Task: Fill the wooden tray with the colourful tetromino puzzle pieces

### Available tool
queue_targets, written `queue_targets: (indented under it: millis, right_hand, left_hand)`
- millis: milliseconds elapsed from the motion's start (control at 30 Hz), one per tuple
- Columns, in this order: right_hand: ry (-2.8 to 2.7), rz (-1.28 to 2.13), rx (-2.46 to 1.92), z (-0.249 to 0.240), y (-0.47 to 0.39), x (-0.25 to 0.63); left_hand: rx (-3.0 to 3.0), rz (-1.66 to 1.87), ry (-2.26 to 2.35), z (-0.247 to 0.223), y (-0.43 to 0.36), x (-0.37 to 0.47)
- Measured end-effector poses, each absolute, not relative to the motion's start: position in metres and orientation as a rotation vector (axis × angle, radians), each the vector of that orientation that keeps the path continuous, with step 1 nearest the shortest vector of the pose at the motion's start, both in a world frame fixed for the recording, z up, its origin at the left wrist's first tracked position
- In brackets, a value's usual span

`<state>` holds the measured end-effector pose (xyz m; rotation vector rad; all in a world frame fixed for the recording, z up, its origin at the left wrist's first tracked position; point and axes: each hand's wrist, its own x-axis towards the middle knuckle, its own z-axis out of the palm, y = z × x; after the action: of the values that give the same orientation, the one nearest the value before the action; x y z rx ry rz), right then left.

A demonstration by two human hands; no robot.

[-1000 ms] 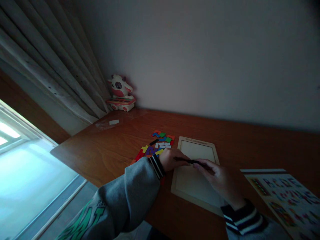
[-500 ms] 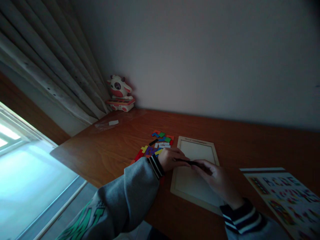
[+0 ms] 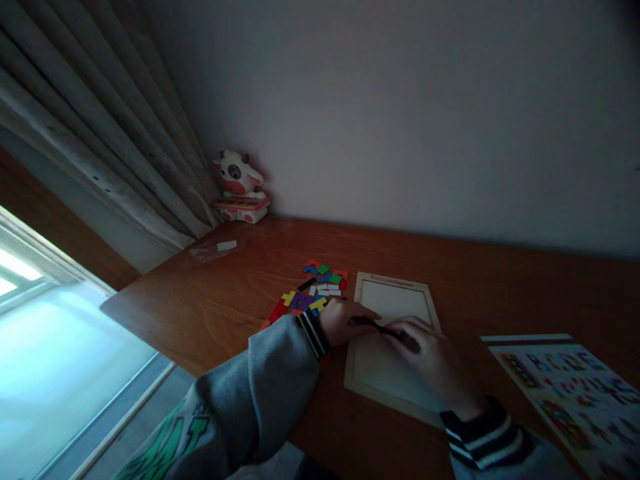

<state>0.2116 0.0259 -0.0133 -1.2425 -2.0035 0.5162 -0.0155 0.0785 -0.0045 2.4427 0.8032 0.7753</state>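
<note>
Over the shallow wooden puzzle tray, my left hand and my right hand meet fingertip to fingertip. Between them runs a dark thin strip, pinched by the fingers of both. Its exact kind is too dark to make out. Beside my left wrist lies a loose heap of coloured puzzle pieces, partly covered by the hand and sleeve. White pieces and a black bar piece are among them.
A printed sheet with letters and coloured figures lies on the wooden table at the right. Toward the back left sit a cow toy with a keyboard and a small white slip. A curtain hangs left.
My hands have shifted only slightly, and the dark strip between them now tilts a little more down to the right. The tray has moved very slightly right.
</note>
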Motion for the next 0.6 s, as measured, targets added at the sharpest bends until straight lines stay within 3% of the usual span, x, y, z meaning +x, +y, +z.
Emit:
queue_targets:
  millis: [600]
  right_hand:
    - [-2.078,0.488,-1.203,-0.0176,0.0271,0.2115]
  left_hand:
    - [2.626,0.723,0.764,-0.0103,0.0838,-0.0178]
